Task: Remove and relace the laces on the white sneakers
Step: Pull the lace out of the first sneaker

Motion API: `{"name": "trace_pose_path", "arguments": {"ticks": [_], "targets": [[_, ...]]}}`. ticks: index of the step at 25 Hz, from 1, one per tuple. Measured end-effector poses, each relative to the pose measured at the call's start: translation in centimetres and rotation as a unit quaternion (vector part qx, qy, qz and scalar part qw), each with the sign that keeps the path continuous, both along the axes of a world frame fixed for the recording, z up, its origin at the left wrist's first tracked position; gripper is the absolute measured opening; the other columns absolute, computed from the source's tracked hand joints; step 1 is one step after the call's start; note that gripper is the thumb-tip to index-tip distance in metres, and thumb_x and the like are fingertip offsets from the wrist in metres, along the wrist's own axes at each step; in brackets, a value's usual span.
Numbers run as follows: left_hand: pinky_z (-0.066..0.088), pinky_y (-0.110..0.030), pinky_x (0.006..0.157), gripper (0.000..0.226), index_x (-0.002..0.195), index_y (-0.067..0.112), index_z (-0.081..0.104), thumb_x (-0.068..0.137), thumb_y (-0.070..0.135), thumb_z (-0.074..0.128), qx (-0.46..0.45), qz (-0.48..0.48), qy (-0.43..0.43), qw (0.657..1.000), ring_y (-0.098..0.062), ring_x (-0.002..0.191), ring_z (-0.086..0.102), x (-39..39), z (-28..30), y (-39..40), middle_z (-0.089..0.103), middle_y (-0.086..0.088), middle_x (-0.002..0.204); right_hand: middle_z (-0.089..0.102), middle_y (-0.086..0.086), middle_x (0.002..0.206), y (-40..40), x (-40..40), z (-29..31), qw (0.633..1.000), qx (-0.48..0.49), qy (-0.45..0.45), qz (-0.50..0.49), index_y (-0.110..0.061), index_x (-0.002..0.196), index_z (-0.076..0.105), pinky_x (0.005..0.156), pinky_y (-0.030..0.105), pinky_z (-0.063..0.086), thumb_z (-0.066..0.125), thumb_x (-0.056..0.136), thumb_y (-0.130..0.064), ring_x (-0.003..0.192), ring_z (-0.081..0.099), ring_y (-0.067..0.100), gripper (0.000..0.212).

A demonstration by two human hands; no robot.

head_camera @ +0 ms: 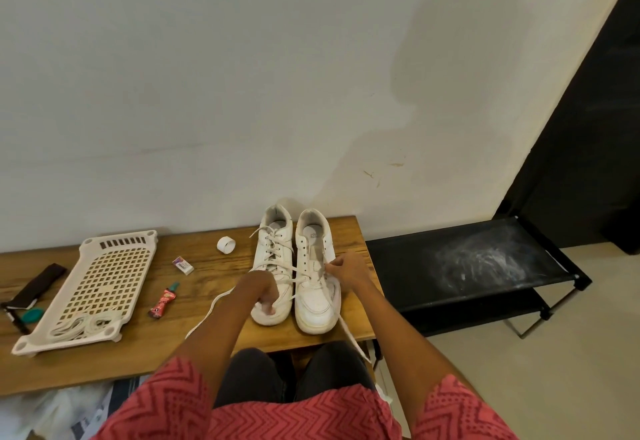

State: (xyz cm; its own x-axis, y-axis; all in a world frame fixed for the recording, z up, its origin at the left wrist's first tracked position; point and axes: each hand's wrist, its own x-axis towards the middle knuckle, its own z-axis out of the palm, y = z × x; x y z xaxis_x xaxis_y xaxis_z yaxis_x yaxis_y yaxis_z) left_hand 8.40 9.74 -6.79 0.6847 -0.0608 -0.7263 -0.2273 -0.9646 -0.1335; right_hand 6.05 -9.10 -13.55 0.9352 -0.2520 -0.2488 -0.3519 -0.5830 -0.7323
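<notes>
right white leather sneaker point(317, 287) on wooden tabletop point(180, 301) | right hand point(344, 268) pinches flat white lace point(301, 275) at eyelets | left hand point(263, 292) grips other end | lace limp, light; hold near tip

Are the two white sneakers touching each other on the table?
Cannot tell. In the head view the left sneaker and right sneaker sit side by side, with only a thin dark line between them; it could be a gap or a shadow.

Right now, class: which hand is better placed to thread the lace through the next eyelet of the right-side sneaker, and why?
The right hand: it pinches the lace at the right-side sneaker's eyelets. The left hand rests lower, gripping near the other sneaker's toe.
</notes>
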Motion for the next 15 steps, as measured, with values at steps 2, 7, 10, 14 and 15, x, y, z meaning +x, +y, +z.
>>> {"name": "trace_pose_path", "arguments": {"ticks": [2, 7, 10, 14, 15], "targets": [[0.040, -0.027, 0.101, 0.034, 0.123, 0.004, 0.055, 0.096, 0.023, 0.052, 0.100, -0.019, 0.021, 0.995, -0.019, 0.128, 0.048, -0.4, 0.6, 0.5, 0.050, -0.004, 0.139, 0.063, 0.001, 0.067, 0.0, 0.1, 0.2, 1.000, -0.010, 0.003, -0.003, -0.023, 0.057, 0.057, 0.062, 0.026, 0.042, 0.065, 0.087, -0.028, 0.059, 0.052, 0.009, 0.031], [0.042, -0.019, 0.063, 0.027, 0.119, 0.013, 0.057, 0.093, 0.015, 0.049, 0.025, -0.081, -0.227, 0.970, -0.012, 0.086, 0.061, -1.3, 0.5, -3.0, 0.062, 0.001, 0.104, 0.049, -0.005, 0.053, 0.0, 0.1, 0.2, 1.000, -0.016, 0.001, -0.010, -0.022, 0.051, 0.050, 0.055, 0.023, 0.037, 0.065, 0.088, -0.026, 0.050, 0.043, 0.007, 0.040], [0.044, -0.026, 0.079, 0.037, 0.115, 0.013, 0.056, 0.084, 0.027, 0.069, -0.104, -0.052, -0.255, 0.960, -0.018, 0.105, 0.061, -1.6, -0.2, -6.0, 0.062, -0.001, 0.113, 0.068, 0.005, 0.075, -0.1, 0.1, 0.0, 1.000, -0.004, 0.006, -0.006, -0.011, 0.074, 0.071, 0.066, 0.029, 0.048, 0.065, 0.087, -0.028, 0.067, 0.060, 0.015, 0.023], [0.047, -0.028, 0.078, 0.041, 0.116, 0.014, 0.051, 0.083, 0.030, 0.069, -0.201, -0.070, -0.277, 0.937, -0.019, 0.099, 0.062, -2.4, -2.4, -6.7, 0.063, -0.002, 0.109, 0.071, 0.012, 0.088, 0.0, 0.1, -0.3, 1.000, -0.002, -0.002, -0.012, -0.005, 0.089, 0.074, 0.065, 0.027, 0.046, 0.066, 0.086, -0.033, 0.067, 0.058, 0.013, 0.029], [0.046, -0.026, 0.074, 0.036, 0.116, 0.015, 0.050, 0.086, 0.028, 0.066, -0.230, -0.082, -0.291, 0.925, -0.019, 0.097, 0.063, -2.4, -2.9, -6.6, 0.064, -0.002, 0.107, 0.071, 0.012, 0.087, 0.0, 0.1, -0.3, 1.000, -0.001, -0.005, -0.015, -0.005, 0.090, 0.074, 0.065, 0.027, 0.047, 0.066, 0.086, -0.034, 0.066, 0.058, 0.013, 0.030]]}}
